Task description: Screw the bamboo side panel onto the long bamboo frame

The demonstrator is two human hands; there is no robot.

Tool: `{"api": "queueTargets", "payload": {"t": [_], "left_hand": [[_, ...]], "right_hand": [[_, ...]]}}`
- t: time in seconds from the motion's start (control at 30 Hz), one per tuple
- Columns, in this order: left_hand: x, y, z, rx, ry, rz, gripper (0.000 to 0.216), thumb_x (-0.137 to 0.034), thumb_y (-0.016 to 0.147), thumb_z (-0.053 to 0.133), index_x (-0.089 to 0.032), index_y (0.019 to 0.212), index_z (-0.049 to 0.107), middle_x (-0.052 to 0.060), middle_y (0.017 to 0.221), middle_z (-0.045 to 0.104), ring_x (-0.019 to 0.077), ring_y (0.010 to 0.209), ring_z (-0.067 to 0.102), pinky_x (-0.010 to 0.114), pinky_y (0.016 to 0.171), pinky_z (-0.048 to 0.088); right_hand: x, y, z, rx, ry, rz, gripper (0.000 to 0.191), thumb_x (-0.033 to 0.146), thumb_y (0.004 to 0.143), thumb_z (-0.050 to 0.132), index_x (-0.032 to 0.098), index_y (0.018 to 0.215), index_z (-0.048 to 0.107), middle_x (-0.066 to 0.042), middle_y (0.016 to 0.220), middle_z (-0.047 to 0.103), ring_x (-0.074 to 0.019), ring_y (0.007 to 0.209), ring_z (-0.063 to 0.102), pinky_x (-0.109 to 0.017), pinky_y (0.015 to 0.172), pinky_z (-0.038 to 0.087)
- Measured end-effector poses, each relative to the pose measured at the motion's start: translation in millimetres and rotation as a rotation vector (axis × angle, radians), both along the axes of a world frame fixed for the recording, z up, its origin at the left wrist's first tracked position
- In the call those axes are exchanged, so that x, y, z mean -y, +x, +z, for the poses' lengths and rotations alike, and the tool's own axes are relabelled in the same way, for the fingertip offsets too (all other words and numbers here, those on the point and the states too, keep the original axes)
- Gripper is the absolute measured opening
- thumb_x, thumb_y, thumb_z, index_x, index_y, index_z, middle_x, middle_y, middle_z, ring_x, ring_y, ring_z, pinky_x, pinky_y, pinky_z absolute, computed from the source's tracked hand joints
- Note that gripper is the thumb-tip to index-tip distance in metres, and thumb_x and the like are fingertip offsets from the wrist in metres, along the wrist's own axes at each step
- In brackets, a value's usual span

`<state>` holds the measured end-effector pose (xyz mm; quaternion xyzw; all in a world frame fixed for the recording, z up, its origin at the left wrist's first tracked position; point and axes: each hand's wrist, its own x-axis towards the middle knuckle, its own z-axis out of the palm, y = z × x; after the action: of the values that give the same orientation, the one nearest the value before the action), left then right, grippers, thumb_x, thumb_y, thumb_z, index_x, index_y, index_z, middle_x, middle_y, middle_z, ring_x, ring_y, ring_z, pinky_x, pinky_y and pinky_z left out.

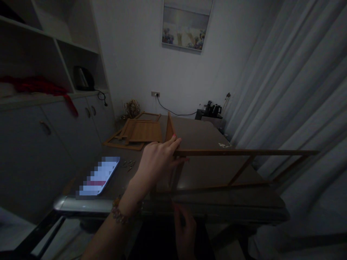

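L forearm point(101, 236) is closest, w/ a beaded bracelet point(119, 215), coming in from approx 7 o'clock (clock centred on the L hand, 12 = away from wearer). R hand point(187, 225) sits at 5 o'clock, low by the near table edge, thumb & forefinger curved w/ a small gap btwn; too dim to tell if anything's pinched there. It's just below the wooden frame's lower rail, looks apart from it.

L hand point(158, 155) is closed over the L end of the wooden frame point(222, 152), fingers wrapped on the top corner. Key relation: frame's long axis runs approx 9-to-3, nearly all of its length out to 3 o'clock from that grip, far end unheld, crosspieces linking upper & lower rails. L hand is nearer, being on it; can't tell exact tilt.

Phone-like device point(100, 177) & small screws point(130, 168) at approx 8 o'clock on the table point(200, 133). Upright wooden piece point(170, 128) just past the fingers, approx 12–1. Flat wooden panels point(145, 130) at 11. Farther: black appliances point(214, 109) btwn 1 & 2, by the wall.
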<state>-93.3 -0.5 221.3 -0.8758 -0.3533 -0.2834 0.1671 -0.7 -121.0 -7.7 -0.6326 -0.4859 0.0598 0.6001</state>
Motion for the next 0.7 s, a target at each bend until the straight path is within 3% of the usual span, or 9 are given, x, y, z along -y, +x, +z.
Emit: {"api": "queueTargets", "payload": {"t": [0.7], "left_hand": [[-0.7,-0.1,0.9,0.006,-0.008,-0.015,0.056,-0.056,0.082,0.052,-0.023,0.127,0.054,0.007,0.125,0.061,0.0248,0.077,0.068,0.038,0.059,0.048]], "right_hand": [[0.4,-3.1,1.3,-0.048,-0.009,0.001,0.021,0.033,0.091,0.053,0.022,0.089,0.070,-0.005,0.086,0.073,-0.0183,0.077,0.070,-0.027,0.070,0.056]]}}
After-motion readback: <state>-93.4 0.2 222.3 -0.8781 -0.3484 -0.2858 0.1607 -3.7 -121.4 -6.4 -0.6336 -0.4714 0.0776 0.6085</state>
